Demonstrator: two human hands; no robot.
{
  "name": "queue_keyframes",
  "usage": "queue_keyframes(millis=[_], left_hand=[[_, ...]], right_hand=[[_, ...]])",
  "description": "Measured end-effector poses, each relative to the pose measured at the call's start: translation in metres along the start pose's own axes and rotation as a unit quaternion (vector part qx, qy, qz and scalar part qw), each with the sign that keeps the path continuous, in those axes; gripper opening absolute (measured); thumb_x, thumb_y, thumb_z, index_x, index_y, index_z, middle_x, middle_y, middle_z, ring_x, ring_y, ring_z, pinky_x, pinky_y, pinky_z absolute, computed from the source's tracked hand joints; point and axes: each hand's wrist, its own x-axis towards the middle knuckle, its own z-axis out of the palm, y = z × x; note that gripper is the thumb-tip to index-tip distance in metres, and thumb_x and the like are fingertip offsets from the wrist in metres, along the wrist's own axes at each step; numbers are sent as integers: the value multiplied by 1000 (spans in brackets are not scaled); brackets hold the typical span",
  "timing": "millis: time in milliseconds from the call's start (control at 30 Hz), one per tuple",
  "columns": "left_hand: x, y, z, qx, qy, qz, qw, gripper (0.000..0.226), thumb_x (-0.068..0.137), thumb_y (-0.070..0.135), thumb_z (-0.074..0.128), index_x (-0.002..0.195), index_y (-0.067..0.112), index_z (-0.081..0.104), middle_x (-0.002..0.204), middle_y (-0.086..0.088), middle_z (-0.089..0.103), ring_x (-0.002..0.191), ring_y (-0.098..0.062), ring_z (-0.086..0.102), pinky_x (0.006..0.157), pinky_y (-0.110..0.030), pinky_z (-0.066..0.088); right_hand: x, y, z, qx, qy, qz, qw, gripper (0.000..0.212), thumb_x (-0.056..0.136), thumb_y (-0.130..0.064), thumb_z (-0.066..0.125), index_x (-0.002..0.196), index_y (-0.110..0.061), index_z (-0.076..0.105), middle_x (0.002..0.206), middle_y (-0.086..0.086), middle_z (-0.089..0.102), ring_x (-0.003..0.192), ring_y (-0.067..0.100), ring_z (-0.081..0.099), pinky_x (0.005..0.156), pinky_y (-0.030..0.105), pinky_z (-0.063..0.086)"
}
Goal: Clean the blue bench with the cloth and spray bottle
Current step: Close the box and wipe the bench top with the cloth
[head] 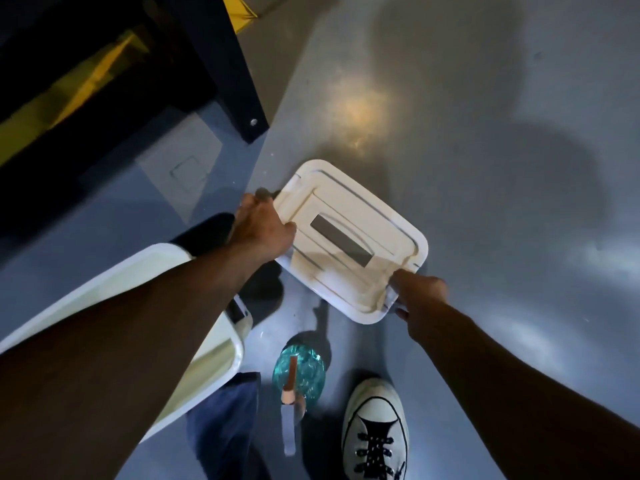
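A white plastic lid (pixel 349 237) with a grey label hangs above the floor, tilted, held at two opposite edges. My left hand (pixel 263 221) grips its left edge. My right hand (pixel 420 294) grips its near right corner. A teal spray bottle (pixel 299 370) with a white trigger head stands upright on the grey floor between my feet. No cloth shows. A dark blue bench leg (pixel 239 81) stands at the upper left.
An open white bin (pixel 207 362) sits on the floor at the lower left, partly under my left forearm. My white sneaker (pixel 375 427) is at the bottom centre. Yellow floor markings (pixel 86 77) lie under the bench. Bare grey floor stretches to the right.
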Motion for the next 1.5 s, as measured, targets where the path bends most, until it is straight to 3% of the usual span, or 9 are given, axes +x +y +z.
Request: queue_keyframes(millis=[200, 333, 533, 667, 767, 867, 967, 1133, 1500], left_hand=[[-4, -3, -13, -18, 15, -15, 1000, 51, 84, 39, 70, 128, 18, 55, 122, -10, 47, 118, -36, 53, 80, -36, 41], [-25, -8, -45, -106, 16, -28, 994, 38, 81, 37, 69, 115, 22, 67, 118, -6, 58, 107, -30, 63, 84, -39, 55], [-86, -34, -112, -213, 64, -41, 974, 25, 83, 36, 71, 99, 17, 70, 101, -7, 74, 92, -29, 69, 79, -30, 54], [-135, -79, -145, -208, 68, -94, 971, 32, 84, 44, 69, 67, 19, 58, 67, 1, 61, 71, -25, 61, 54, -23, 36], [-168, -120, -153, -243, 80, -148, 955, 26, 82, 47, 74, 84, 23, 63, 80, 4, 67, 81, -22, 62, 66, -25, 41], [-197, -166, -147, -262, 86, -203, 940, 34, 81, 48, 74, 99, 20, 66, 93, -2, 72, 92, -26, 66, 73, -29, 47], [-217, -212, -134, -250, 80, -249, 932, 37, 83, 47, 71, 101, 15, 69, 100, -9, 74, 102, -31, 67, 76, -31, 49], [-238, -268, -106, -248, 87, -306, 915, 37, 85, 44, 70, 104, 12, 70, 106, -10, 73, 106, -34, 66, 78, -31, 50], [-243, -282, -63, -288, 150, -330, 886, 32, 88, 33, 70, 108, 9, 60, 117, -12, 66, 109, -34, 62, 83, -34, 46]], right_hand=[[-9, -10, -11, -10, -26, -4, 1000, 15, 76, -18, 71, 82, -11, 59, 87, 13, 69, 82, 30, 69, 70, 41, 62], [-37, -32, -27, -29, 21, -78, 996, 14, 72, -15, 73, 71, -6, 63, 79, 12, 65, 78, 28, 67, 76, 49, 62], [-118, -72, -49, -75, 28, -202, 976, 17, 69, -13, 70, 55, -9, 60, 60, 8, 50, 59, 22, 53, 61, 35, 46], [-166, -79, -35, -135, 8, -249, 959, 24, 74, -16, 74, 95, -5, 72, 87, 12, 71, 80, 27, 68, 76, 39, 59], [-194, -71, -9, -180, 5, -270, 946, 39, 78, -17, 76, 115, -10, 65, 110, 14, 68, 95, 30, 68, 85, 43, 60], [-216, -53, 25, -224, -19, -295, 929, 42, 78, -20, 74, 118, -14, 64, 117, 14, 65, 94, 29, 67, 77, 37, 60], [-235, -29, 60, -243, -28, -322, 915, 35, 77, -21, 71, 110, -20, 63, 116, 12, 66, 97, 28, 65, 91, 38, 56], [-243, 6, 109, -316, -55, -369, 872, 29, 76, -12, 66, 104, -15, 69, 100, 8, 75, 84, 21, 63, 79, 24, 47], [-240, 19, 140, -439, -48, -476, 760, 24, 85, -7, 63, 109, -6, 65, 115, 17, 65, 103, 33, 61, 85, 29, 45]])
